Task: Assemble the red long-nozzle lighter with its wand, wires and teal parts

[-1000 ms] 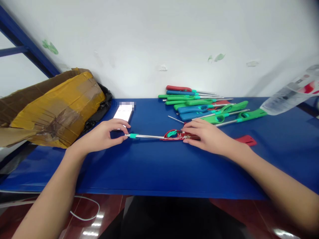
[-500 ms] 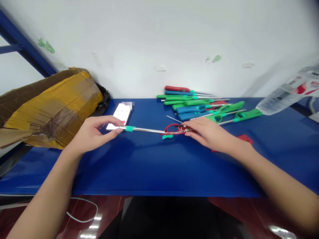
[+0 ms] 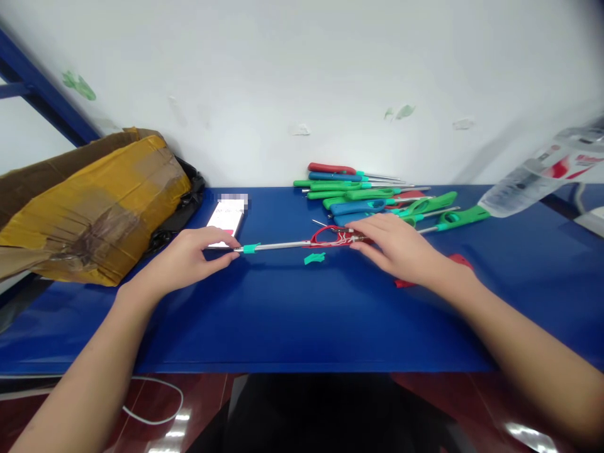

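Observation:
A long-necked lighter with a red body (image 3: 315, 243) lies level between my hands, its handle opened so that pale wires and inner parts show. My left hand (image 3: 189, 258) pinches the tip of its metal tube, beside a teal tape band (image 3: 250, 249). My right hand (image 3: 394, 245) grips the handle end, and its fingers cover part of the inside. Below the lighter, a loose teal piece (image 3: 314, 258) rests on the blue table. A red shell piece (image 3: 460, 260) lies partly hidden under my right wrist.
Several green, blue and red lighters (image 3: 349, 186) are heaped by the wall. A lit phone (image 3: 227, 214) lies behind my left hand. At the left is a taped brown package (image 3: 108, 207); a clear plastic bottle (image 3: 519, 182) leans at the right. The blue table (image 3: 302, 321) has its edge near me.
The lighter's handle has risen slightly, and its red frame now sits farther from the loose teal piece. Both hands keep their hold. The whole view has shifted a little.

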`<state>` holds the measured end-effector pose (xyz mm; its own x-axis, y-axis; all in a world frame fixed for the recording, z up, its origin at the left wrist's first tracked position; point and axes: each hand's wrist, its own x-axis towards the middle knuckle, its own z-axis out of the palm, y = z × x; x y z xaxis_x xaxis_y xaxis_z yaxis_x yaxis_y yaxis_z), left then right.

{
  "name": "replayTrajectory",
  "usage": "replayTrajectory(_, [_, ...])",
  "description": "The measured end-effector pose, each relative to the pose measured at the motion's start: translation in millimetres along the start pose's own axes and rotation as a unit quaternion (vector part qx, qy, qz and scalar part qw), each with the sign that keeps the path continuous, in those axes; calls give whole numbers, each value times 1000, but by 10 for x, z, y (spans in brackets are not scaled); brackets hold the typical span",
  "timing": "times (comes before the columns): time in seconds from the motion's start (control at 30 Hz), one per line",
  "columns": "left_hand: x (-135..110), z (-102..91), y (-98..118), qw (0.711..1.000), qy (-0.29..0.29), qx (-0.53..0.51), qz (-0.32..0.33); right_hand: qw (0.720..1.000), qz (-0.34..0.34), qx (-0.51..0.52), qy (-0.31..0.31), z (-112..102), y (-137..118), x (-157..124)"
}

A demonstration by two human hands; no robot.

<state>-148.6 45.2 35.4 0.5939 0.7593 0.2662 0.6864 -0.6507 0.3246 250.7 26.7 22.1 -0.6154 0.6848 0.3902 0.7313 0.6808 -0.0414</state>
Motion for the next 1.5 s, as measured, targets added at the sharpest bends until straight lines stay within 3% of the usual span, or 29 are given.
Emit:
replayTrajectory(0.37, [97,187,45,998,-24,46,41,997,-18,-73,18,-79,-87,-19])
replayTrajectory(0.57, [154,379,368,997,54,54,13,994,-16,-105,22,-105,-119,-37])
replayTrajectory(0.77, [363,629,589,982,92,125,107,990,-25,-133,50,-147,-230,-33])
replayTrajectory(0.87, [476,698,583,976,105,132,138,988,-39,-133,74,-173,-313,-30])
replayTrajectory(1.1, [544,757,559,979,114,104,136,983,-49,-136,114,-171,-479,-58])
replayTrajectory(1.27, [528,728,534,977,135,56,157,977,-65,-136,152,-154,-501,-85])
replayTrajectory(1.5, [520,665,427,971,166,78,153,956,-107,-158,222,-143,-502,-53])
